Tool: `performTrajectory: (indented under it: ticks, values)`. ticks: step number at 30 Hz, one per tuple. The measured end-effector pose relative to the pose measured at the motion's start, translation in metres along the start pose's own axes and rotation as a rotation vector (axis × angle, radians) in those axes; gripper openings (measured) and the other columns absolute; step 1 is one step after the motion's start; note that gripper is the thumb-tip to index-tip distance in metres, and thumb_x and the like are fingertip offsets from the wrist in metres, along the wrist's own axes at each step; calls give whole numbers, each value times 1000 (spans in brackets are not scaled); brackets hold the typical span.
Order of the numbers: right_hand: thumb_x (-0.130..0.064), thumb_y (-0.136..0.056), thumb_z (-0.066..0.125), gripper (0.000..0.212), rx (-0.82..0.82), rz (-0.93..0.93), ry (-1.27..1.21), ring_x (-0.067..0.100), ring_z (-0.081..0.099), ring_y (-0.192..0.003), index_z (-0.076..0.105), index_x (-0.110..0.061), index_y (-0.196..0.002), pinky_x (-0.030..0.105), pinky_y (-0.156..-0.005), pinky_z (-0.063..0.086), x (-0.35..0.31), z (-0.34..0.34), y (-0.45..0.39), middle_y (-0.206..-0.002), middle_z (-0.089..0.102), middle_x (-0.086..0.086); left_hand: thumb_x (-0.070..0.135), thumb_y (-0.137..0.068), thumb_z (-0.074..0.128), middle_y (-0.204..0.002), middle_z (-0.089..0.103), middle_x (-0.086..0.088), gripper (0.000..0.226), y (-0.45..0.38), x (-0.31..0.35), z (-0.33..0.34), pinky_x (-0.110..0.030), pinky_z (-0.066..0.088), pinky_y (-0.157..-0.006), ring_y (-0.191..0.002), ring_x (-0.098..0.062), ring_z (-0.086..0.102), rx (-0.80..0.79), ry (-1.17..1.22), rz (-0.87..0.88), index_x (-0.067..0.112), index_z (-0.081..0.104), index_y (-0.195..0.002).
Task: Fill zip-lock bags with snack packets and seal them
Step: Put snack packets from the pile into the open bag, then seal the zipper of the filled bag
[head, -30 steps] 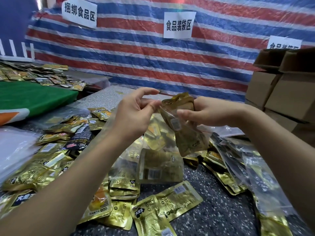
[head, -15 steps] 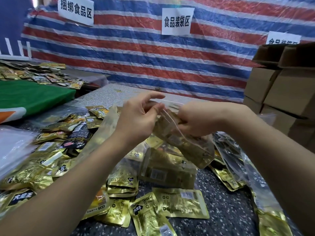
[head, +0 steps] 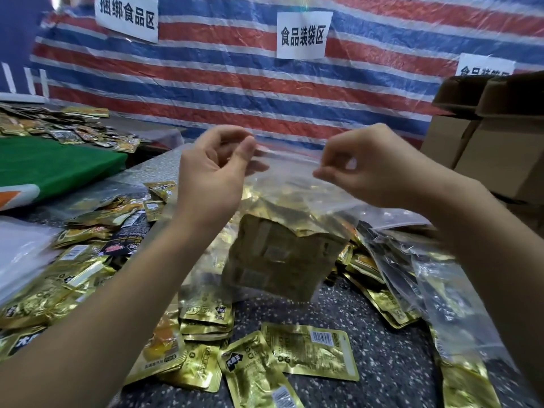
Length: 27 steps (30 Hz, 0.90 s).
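Observation:
A clear zip-lock bag (head: 294, 189) hangs in the air above the table, stretched between both hands by its top strip. Gold snack packets (head: 279, 257) fill its lower part. My left hand (head: 212, 178) pinches the strip's left end between thumb and forefinger. At the right end, my right hand (head: 362, 169) pinches the same strip. I cannot tell whether the zip is closed along its length. Loose gold packets (head: 309, 351) lie on the speckled table (head: 391, 363) below.
Several more gold and black packets (head: 88, 254) are heaped at the left. Filled clear bags (head: 435, 290) lie at the right. Cardboard boxes (head: 488, 148) stand at the right rear. A green cloth (head: 50, 166) covers a side table; a striped tarp hangs behind.
The hands have moved apart along the bag's top and lifted it. The packets that my right hand was pushing in now sit inside the bag, which hangs taut.

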State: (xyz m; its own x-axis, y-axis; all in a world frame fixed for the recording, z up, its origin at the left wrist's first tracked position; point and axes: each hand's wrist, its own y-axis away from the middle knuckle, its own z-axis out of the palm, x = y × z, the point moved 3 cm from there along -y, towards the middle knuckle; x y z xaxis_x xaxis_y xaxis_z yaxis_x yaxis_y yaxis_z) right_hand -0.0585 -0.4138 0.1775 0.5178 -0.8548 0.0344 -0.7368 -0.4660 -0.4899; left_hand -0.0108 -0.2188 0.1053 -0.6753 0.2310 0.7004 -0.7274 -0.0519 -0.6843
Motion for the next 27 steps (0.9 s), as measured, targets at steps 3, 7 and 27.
performTrajectory:
  ticks: [3, 7, 27]
  values:
    - [-23, -91, 71, 19, 30, 15, -41, 7, 53, -59, 67, -11, -77, 21, -57, 40, -1, 4, -1, -66, 57, -8, 12, -97, 59, -86, 73, -6, 5, -1, -3, -1, -26, 59, -72, -78, -21, 74, 2, 2, -1, 12, 63, -99]
    - [-25, -93, 69, 19, -68, 160, -136, 1, 46, -54, 64, -16, -77, 14, -53, 36, 8, 27, 5, -64, 53, -9, 22, -98, 57, -84, 76, 0, 9, 0, -24, -1, -29, 60, -72, -76, -19, 74, -65, -11, -250, 16, 63, -98]
    - [-26, -92, 71, 15, 12, 195, -249, 20, 64, -69, 69, -16, -80, 42, -63, 55, -37, 19, -18, -74, 68, 1, 24, -94, 64, -82, 74, -2, 5, 8, 9, 8, -24, 58, -64, -72, -16, 73, -74, -14, 28, 20, 67, -92]
